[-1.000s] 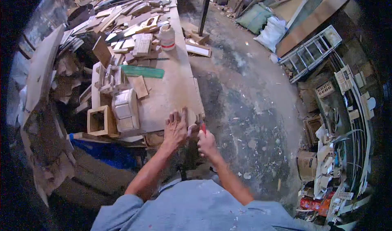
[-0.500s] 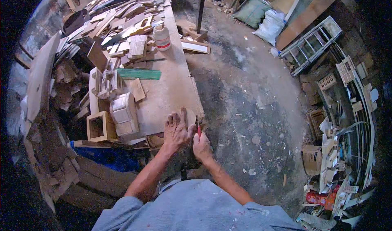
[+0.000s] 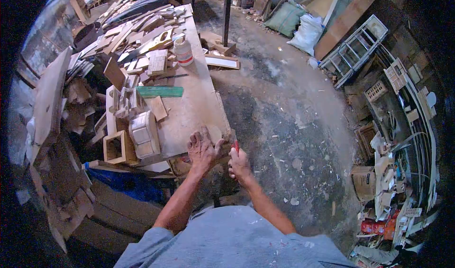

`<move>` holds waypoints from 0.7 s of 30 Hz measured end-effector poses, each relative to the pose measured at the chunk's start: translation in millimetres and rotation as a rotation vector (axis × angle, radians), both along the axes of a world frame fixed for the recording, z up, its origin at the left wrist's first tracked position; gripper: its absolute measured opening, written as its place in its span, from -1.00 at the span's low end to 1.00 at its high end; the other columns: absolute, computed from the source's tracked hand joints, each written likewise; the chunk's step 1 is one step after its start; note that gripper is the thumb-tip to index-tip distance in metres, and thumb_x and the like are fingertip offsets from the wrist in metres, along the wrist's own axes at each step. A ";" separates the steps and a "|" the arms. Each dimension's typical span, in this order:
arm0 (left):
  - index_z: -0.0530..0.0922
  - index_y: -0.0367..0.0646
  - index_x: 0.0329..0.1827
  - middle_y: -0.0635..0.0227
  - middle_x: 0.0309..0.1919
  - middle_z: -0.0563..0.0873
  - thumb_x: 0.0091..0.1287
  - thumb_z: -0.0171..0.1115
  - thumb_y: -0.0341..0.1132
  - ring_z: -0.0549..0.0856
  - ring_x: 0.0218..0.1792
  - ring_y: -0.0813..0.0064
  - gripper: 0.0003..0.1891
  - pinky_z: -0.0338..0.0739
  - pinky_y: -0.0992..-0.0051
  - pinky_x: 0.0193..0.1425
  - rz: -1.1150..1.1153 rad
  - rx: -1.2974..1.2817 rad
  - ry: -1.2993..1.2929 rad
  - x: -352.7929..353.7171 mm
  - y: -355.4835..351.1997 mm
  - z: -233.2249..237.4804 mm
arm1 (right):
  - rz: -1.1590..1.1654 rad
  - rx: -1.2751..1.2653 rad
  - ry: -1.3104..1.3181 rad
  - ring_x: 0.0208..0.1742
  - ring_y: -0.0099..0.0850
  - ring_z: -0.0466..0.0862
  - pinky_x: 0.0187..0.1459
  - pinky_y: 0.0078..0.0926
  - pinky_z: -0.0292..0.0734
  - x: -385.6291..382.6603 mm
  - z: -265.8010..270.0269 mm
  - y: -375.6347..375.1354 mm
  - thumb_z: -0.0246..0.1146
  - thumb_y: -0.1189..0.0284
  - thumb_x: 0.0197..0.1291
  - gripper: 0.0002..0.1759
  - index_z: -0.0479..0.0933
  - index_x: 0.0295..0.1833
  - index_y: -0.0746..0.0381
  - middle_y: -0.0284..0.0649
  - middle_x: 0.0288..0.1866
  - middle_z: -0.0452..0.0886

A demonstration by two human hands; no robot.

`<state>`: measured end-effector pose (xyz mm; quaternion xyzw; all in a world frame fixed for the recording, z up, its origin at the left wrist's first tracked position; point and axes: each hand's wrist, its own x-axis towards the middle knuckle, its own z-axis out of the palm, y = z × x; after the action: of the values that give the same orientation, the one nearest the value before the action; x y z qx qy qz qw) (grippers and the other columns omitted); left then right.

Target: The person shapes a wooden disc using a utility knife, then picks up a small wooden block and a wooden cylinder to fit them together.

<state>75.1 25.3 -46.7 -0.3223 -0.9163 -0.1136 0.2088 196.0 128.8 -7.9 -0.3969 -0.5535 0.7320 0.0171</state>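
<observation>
My left hand (image 3: 203,150) lies spread on the near right corner of the wooden worktable (image 3: 185,116), its fingers apart. Beside its thumb and forefinger rests a thin, pale rounded piece (image 3: 214,134). My right hand (image 3: 240,165) is wrapped round the red handle of a tool (image 3: 236,146), just off the table's right edge. The tool's tip points away from me, along that edge; its exact shape is too small to tell.
A green strip (image 3: 160,91), a small wooden board (image 3: 158,108), a wooden box frame (image 3: 119,147) and a white bottle (image 3: 183,51) are on the table. Wood scraps heap behind them. A ladder (image 3: 355,50) leans at the right.
My right hand and the red-handled tool have moved a little right, away from my left hand. My left thumb is now spread farther from the palm. The view has shifted slightly.
</observation>
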 end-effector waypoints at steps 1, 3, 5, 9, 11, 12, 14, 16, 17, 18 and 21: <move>0.18 -0.32 0.48 0.01 0.19 0.40 0.20 0.18 0.30 0.41 0.14 0.06 -0.02 0.31 0.05 0.12 0.007 0.013 0.036 1.9 -1.5 4.2 | 0.029 0.203 0.037 -0.68 -0.47 0.45 -0.68 -0.41 0.38 0.4 -19.8 1.8 -0.02 0.10 0.44 -0.64 0.39 -0.14 0.20 -0.35 -0.56 0.40; 0.17 -0.24 0.51 0.00 0.32 0.32 0.21 0.19 0.29 0.35 0.26 0.01 -0.03 0.27 0.01 0.21 0.004 -0.017 -0.122 2.2 -6.8 28.3 | 0.079 0.511 0.097 -0.67 -0.43 0.47 -0.65 -0.36 0.40 -2.9 -64.1 2.9 -0.01 0.10 0.44 -0.63 0.41 -0.13 0.22 -0.30 -0.54 0.43; 0.15 -0.15 0.53 0.00 0.42 0.23 0.23 0.17 0.26 0.28 0.37 -0.03 -0.07 0.22 -0.01 0.30 -0.092 -0.056 -0.198 -5.9 -11.2 35.9 | 0.119 0.637 0.114 -0.63 -0.31 0.52 -0.57 -0.26 0.45 -4.9 -72.0 -0.3 -0.01 0.12 0.44 -0.62 0.43 -0.11 0.25 -0.20 -0.51 0.48; 0.13 0.01 0.57 0.04 0.52 0.12 0.29 0.12 0.19 0.16 0.48 -0.05 -0.16 0.12 -0.04 0.40 -0.255 -0.155 -0.236 -21.6 -21.2 22.4 | 0.106 0.744 0.134 -0.14 0.25 0.61 -0.11 0.10 0.50 -9.8 -66.6 -15.8 0.04 0.18 0.40 -0.53 0.48 -0.05 0.46 0.31 -0.23 0.61; 0.12 0.04 0.58 0.06 0.53 0.11 0.31 0.10 0.16 0.14 0.49 -0.04 -0.19 0.07 -0.04 0.42 -0.242 -0.171 -0.292 -20.1 -21.1 20.7 | 0.048 0.789 0.163 -0.19 0.29 0.59 -0.15 0.10 0.47 -15.3 -69.3 -23.3 0.01 0.19 0.42 -0.58 0.45 -0.06 0.41 0.28 -0.29 0.59; 0.12 0.05 0.58 0.07 0.53 0.12 0.32 0.09 0.16 0.14 0.49 -0.04 -0.19 0.06 -0.04 0.43 -0.233 -0.161 -0.324 -16.1 -19.4 28.2 | 0.020 0.810 0.175 -0.21 0.31 0.57 -0.17 0.10 0.46 -16.9 -64.1 -26.8 0.00 0.20 0.43 -0.60 0.44 -0.07 0.38 0.26 -0.31 0.59; 0.12 0.07 0.58 0.08 0.53 0.13 0.33 0.08 0.16 0.14 0.49 -0.02 -0.20 0.03 -0.03 0.43 -0.224 -0.142 -0.343 -15.3 -18.3 27.7 | 0.044 0.751 0.104 -0.18 0.33 0.58 -0.17 0.13 0.45 -18.9 -52.9 -29.4 0.00 0.20 0.42 -0.60 0.45 -0.10 0.38 0.27 -0.31 0.59; 0.12 0.10 0.58 0.10 0.52 0.16 0.33 0.08 0.18 0.14 0.49 -0.01 -0.20 0.01 -0.03 0.43 -0.219 -0.121 -0.324 -16.8 -17.6 21.3 | 0.082 0.800 0.076 -0.16 0.32 0.59 -0.18 0.13 0.48 -20.5 -51.2 -28.1 0.02 0.22 0.41 -0.60 0.44 -0.09 0.41 0.30 -0.29 0.60; 0.12 0.11 0.58 0.09 0.51 0.16 0.33 0.08 0.18 0.14 0.49 0.00 -0.21 0.02 -0.03 0.43 -0.226 -0.119 -0.327 -17.7 -17.8 18.1 | 0.111 0.873 0.086 -0.16 0.30 0.60 -0.19 0.11 0.51 -18.6 -57.4 -27.3 0.05 0.24 0.40 -0.60 0.44 -0.06 0.44 0.32 -0.28 0.60; 0.12 0.12 0.58 0.09 0.51 0.17 0.33 0.07 0.18 0.13 0.49 0.01 -0.21 0.02 -0.03 0.43 -0.229 -0.118 -0.328 -18.3 -17.2 19.5 | 0.135 0.883 0.063 -0.18 0.28 0.61 -0.21 0.11 0.53 -20.8 -53.9 -27.8 0.06 0.24 0.39 -0.60 0.43 -0.07 0.44 0.31 -0.29 0.60; 0.13 0.11 0.58 0.11 0.50 0.18 0.35 0.06 0.15 0.14 0.48 0.04 -0.23 0.04 -0.01 0.42 -0.237 -0.123 -0.327 -18.4 -19.8 22.1 | 0.183 0.801 -0.072 -0.34 0.22 0.63 -0.30 0.10 0.54 -30.8 -40.0 -22.6 0.07 0.23 0.38 -0.63 0.42 -0.12 0.40 0.22 -0.34 0.63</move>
<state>56.8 5.5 -24.6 -0.4173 -0.8989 -0.1320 0.0222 165.3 106.2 -47.9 -0.3331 -0.8279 0.4430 0.0856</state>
